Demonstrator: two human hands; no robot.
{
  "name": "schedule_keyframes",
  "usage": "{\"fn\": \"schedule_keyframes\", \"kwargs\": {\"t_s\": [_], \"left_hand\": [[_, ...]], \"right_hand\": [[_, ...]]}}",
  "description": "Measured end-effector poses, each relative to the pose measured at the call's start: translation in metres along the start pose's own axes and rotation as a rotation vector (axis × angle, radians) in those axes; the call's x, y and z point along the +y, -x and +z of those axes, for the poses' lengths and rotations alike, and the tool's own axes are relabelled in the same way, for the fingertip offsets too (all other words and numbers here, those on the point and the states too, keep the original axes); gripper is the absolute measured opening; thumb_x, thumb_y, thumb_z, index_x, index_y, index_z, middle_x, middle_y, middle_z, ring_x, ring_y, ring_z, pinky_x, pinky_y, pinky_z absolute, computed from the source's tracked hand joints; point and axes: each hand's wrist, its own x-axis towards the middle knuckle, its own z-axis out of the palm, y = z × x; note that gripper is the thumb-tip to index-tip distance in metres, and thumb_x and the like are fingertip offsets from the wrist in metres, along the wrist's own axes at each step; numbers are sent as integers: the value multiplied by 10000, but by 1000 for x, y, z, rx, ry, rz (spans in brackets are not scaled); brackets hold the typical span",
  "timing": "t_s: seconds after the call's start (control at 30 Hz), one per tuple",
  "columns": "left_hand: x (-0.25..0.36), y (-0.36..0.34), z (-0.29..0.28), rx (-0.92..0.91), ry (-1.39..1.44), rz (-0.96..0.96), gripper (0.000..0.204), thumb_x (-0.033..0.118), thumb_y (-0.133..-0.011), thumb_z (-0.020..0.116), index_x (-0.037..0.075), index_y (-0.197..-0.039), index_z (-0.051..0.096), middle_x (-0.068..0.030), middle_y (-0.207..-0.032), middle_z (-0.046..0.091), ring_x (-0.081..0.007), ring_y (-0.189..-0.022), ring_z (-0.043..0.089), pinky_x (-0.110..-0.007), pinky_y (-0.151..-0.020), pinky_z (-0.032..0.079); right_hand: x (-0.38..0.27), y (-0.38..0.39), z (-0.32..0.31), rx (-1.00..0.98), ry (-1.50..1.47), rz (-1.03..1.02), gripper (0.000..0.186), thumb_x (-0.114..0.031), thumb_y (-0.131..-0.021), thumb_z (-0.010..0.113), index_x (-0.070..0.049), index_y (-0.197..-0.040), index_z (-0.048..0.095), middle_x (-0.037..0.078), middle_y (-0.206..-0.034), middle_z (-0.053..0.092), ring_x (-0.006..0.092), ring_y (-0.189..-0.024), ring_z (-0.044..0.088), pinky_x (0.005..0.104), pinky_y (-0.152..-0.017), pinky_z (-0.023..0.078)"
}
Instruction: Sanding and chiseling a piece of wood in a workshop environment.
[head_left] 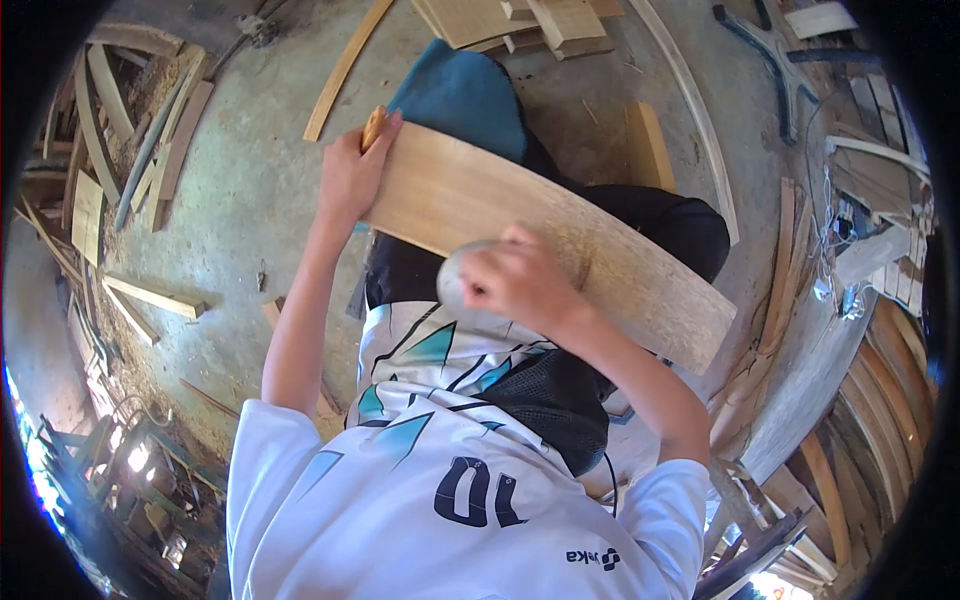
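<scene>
A long curved wooden board (560, 245) lies across my lap, running from upper left to lower right. My left hand (352, 172) grips its far left end, thumb over the edge, and a small orange-brown piece (373, 126) sticks up beside the fingers. My right hand (515, 278) is closed around a rounded grey pad or block (455, 280) that is pressed against the board's face near its middle. The board's surface looks dusty around that spot.
A teal cushion (462, 95) sits beyond the board. Loose planks (520, 22) and wood strips (340, 70) lie on the concrete floor. Curved wooden slats (860, 400) are stacked at the right, offcuts (150, 295) at the left.
</scene>
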Motion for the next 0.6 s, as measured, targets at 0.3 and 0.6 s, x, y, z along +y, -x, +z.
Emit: {"fn": "schedule_keyframes", "kwargs": {"t_s": [0.3,0.6], "left_hand": [[-19,-11,8,221,110,-95,686,648,-918,551,-15,-921,725,-215,-770,689,-351,-800,697,-436,-770,507],[-17,-4,8,238,183,-128,637,645,-923,548,31,-903,718,-118,-766,696,-261,-779,686,-386,-754,496]], "right_hand": [[40,-90,25,273,75,257,198,-173,-831,703,-99,-757,534,86,-699,650,331,-626,616,427,-702,449],[34,-51,-12,80,78,245,206,-181,-815,726,-112,-754,542,56,-634,614,256,-622,617,400,-673,454]]}}
